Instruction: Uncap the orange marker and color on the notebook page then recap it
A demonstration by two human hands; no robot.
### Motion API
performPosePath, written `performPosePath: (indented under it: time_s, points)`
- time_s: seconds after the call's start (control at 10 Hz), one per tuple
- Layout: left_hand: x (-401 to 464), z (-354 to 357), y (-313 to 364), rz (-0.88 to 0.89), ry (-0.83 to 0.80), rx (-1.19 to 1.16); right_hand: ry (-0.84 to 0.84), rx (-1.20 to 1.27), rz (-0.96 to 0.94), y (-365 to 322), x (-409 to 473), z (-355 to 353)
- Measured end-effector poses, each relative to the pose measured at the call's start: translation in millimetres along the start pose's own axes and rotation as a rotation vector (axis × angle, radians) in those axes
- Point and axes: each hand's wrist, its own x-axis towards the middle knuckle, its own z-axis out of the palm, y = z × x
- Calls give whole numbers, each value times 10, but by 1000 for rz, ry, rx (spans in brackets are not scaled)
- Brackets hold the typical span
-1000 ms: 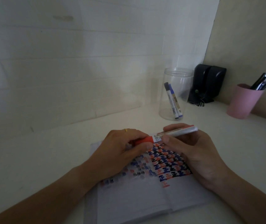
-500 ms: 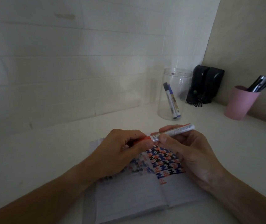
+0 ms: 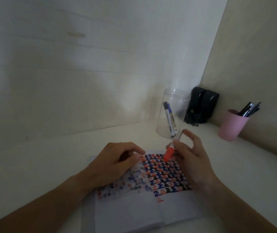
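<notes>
The orange marker (image 3: 176, 139) is pinched in my right hand (image 3: 193, 162), tilted, its white barrel pointing up toward the jar. Its orange cap (image 3: 168, 154) is on and points down at the top of the coloured grid. The open notebook (image 3: 134, 212) lies flat on the desk, with an orange, blue and black pattern on the right page and fainter marks on the left page. My left hand (image 3: 117, 163) rests on the left page with its fingers loosely bent. It holds nothing and sits a short way left of the cap.
A clear plastic jar (image 3: 164, 130) with two blue-capped markers stands just behind my right hand. A black device (image 3: 201, 106) sits in the corner. A pink cup (image 3: 232, 126) of pens is at the right, by the beige wall.
My left hand has let go of the orange cap end and dropped onto the page. My right hand has swung the marker from lying level to cap-down over the page.
</notes>
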Motion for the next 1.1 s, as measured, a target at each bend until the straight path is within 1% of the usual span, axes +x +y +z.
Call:
performPosePath:
  time_s: [0.1, 0.2, 0.3, 0.4, 0.5, 0.6, 0.8, 0.9, 1.0, 1.1]
  points:
    - [-17, -8, -35, -5, -7, -42, 73, -110, -230, -417, 206, 25]
    - [-37, -37, -34, -28, 2, -117, 179, -273, -437, -858, 538, 124]
    - [-103, -59, -91, -79, 14, -139, 262, -409, -573, -1065, 878, 278]
    - [-172, -59, -135, -106, 16, -128, 380, -516, -680, -1037, 1167, 327]
    - [-215, -32, -171, -115, 10, -116, 378, -676, -653, -900, 1338, 344]
    - [-158, -31, -147, -100, 0, -120, 341, -871, -638, -780, 1445, 274]
    - [-26, -13, -127, -83, -8, -146, 363, -1071, -579, -747, 1600, 137]
    - [-11, -23, -118, -81, -14, -157, 347, -1129, -572, -760, 1612, 124]
    - [-16, -17, -128, -78, -17, -147, 348, -1114, -561, -828, 1544, 131]
    - [-14, -13, -106, -75, -12, -119, 345, -1031, -634, -899, 1340, 133]
